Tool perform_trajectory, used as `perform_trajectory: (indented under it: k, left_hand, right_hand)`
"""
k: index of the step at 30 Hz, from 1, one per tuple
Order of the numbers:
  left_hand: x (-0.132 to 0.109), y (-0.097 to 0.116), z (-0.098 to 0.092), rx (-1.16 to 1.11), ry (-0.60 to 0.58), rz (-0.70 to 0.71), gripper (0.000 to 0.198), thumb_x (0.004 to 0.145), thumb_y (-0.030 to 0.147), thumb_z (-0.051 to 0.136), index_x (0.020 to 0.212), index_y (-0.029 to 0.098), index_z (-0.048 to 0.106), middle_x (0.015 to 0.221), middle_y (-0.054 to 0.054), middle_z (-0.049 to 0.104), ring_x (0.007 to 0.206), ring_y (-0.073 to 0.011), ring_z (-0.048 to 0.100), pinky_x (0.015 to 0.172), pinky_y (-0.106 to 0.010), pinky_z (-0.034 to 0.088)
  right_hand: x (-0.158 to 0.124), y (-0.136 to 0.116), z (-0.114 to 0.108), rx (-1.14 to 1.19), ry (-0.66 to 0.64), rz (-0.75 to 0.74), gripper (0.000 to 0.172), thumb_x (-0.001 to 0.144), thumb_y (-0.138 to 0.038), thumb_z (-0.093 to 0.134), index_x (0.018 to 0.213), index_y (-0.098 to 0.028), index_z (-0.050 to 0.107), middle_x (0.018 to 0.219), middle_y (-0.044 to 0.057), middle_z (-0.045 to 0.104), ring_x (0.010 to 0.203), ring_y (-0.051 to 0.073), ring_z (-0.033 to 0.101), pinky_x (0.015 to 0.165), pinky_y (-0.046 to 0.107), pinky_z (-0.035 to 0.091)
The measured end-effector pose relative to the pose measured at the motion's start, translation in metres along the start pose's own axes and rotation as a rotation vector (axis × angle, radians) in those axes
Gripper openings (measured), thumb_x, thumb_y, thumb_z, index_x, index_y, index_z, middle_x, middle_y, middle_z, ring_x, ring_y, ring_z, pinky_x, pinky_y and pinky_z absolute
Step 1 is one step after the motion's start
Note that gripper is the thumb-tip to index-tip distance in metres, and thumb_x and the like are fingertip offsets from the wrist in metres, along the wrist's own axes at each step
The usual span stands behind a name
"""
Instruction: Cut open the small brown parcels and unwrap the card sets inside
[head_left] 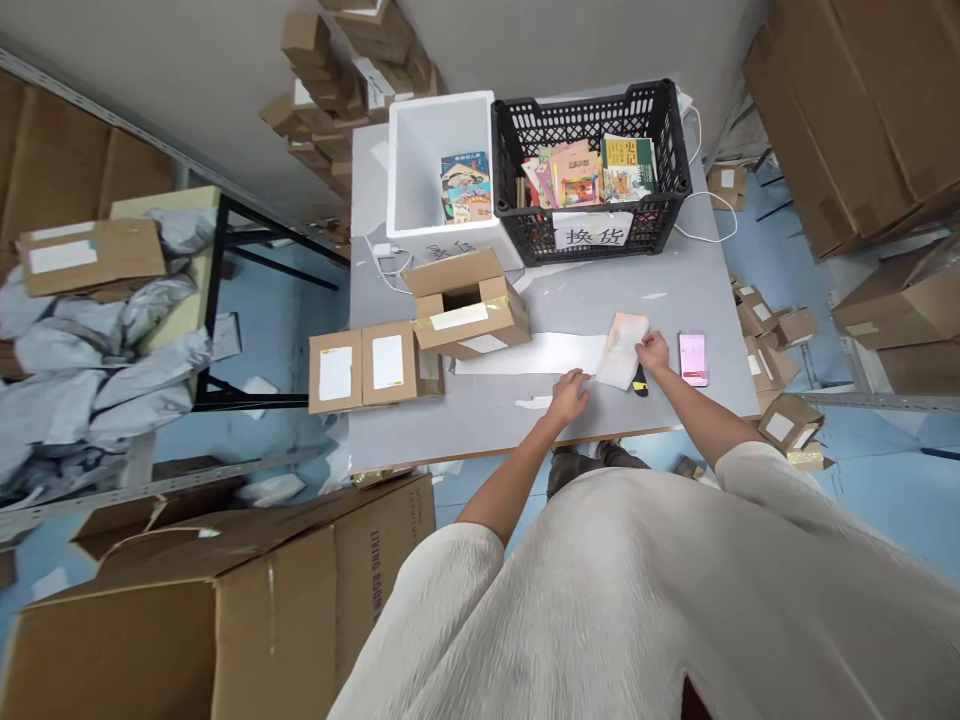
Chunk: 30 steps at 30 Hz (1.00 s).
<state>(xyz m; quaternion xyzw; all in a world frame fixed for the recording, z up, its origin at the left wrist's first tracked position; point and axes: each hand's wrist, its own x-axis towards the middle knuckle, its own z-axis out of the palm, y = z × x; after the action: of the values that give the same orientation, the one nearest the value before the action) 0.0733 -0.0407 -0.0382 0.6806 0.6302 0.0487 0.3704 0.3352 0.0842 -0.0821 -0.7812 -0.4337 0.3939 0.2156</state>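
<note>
A pale, thin, wrapped packet (622, 350) with faint pinkish print lies slanted on the grey table. My right hand (654, 352) has its fingers closed on the packet's right edge. My left hand (570, 396) rests on the table just left of the packet's lower corner, fingers a little apart and holding nothing. A black and yellow box cutter (640, 382) lies right below the packet, beside my right hand. Under and left of the packet stretches a white strip (525, 355). To the right of my right hand is a phone (694, 359) with a pink screen.
An opened cardboard box (472, 325) and two closed boxes (335, 372) stand at the table's left. Behind are a white foam box (441, 230) and a black crate (652, 235), both holding books. A white cable (720, 237) hangs at the right. A large carton (277, 610) stands lower left.
</note>
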Motion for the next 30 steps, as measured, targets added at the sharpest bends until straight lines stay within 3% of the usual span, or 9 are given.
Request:
perform_trajectory:
  k: [6, 13, 16, 20, 25, 28, 30]
  left_hand:
    - [0.005, -0.007, -0.003, -0.064, 0.031, 0.02, 0.045, 0.1, 0.025, 0.058, 0.144, 0.027, 0.068, 0.163, -0.009, 0.058, 0.15, -0.0317, 0.054, 0.124, -0.051, 0.049]
    - [-0.001, -0.029, -0.001, -0.127, 0.044, 0.022, 0.045, 0.098, 0.023, 0.059, 0.142, 0.025, 0.067, 0.156, -0.011, 0.062, 0.145, -0.0316, 0.058, 0.122, -0.05, 0.05]
    - [-0.009, -0.043, 0.004, -0.142, 0.027, 0.011, 0.046, 0.095, 0.021, 0.059, 0.141, 0.022, 0.068, 0.152, -0.013, 0.064, 0.143, -0.0316, 0.06, 0.123, -0.05, 0.05]
    - [-0.016, -0.059, 0.011, -0.171, 0.008, 0.018, 0.047, 0.094, 0.02, 0.06, 0.139, 0.02, 0.069, 0.149, -0.014, 0.066, 0.142, -0.0318, 0.061, 0.124, -0.05, 0.05]
    - [-0.016, -0.062, 0.01, -0.217, 0.029, 0.053, 0.046, 0.093, 0.019, 0.062, 0.138, 0.021, 0.069, 0.145, -0.013, 0.068, 0.141, -0.031, 0.062, 0.124, -0.049, 0.049]
    - [-0.015, -0.057, 0.002, -0.235, 0.063, 0.057, 0.05, 0.094, 0.019, 0.06, 0.144, 0.021, 0.065, 0.149, -0.014, 0.066, 0.142, -0.03, 0.061, 0.125, -0.048, 0.048]
    - [-0.018, -0.054, -0.006, -0.234, 0.109, 0.054, 0.054, 0.097, 0.021, 0.057, 0.152, 0.022, 0.058, 0.153, -0.015, 0.062, 0.143, -0.0292, 0.06, 0.123, -0.048, 0.049]
  right_hand:
    - [-0.022, -0.019, 0.011, 0.11, -0.027, -0.111, 0.027, 0.068, -0.022, 0.063, 0.094, -0.026, 0.056, 0.087, -0.001, 0.065, 0.089, 0.021, 0.062, 0.086, 0.032, 0.051]
    - [-0.068, -0.029, 0.054, 0.183, -0.187, -0.155, 0.023, 0.066, -0.025, 0.064, 0.087, -0.027, 0.054, 0.086, -0.001, 0.065, 0.079, 0.02, 0.061, 0.082, 0.034, 0.053]
    - [-0.083, -0.028, 0.066, 0.152, -0.188, -0.174, 0.022, 0.068, -0.026, 0.065, 0.087, -0.027, 0.055, 0.086, -0.001, 0.066, 0.08, 0.021, 0.063, 0.084, 0.035, 0.054]
    - [-0.092, -0.029, 0.064, -0.003, -0.085, -0.171, 0.019, 0.071, -0.023, 0.063, 0.088, -0.027, 0.057, 0.084, 0.0, 0.066, 0.084, 0.024, 0.064, 0.088, 0.037, 0.053]
    - [-0.103, -0.039, 0.054, -0.064, -0.066, -0.252, 0.021, 0.076, -0.025, 0.063, 0.097, -0.027, 0.06, 0.086, 0.0, 0.067, 0.085, 0.024, 0.065, 0.088, 0.038, 0.054]
    - [-0.116, -0.049, 0.062, 0.047, -0.173, -0.263, 0.027, 0.08, -0.029, 0.066, 0.106, -0.027, 0.061, 0.086, -0.002, 0.066, 0.083, 0.021, 0.065, 0.087, 0.036, 0.056]
    - [-0.125, -0.055, 0.072, 0.16, -0.342, -0.189, 0.027, 0.083, -0.034, 0.068, 0.108, -0.027, 0.06, 0.088, -0.003, 0.068, 0.084, 0.02, 0.067, 0.086, 0.034, 0.057]
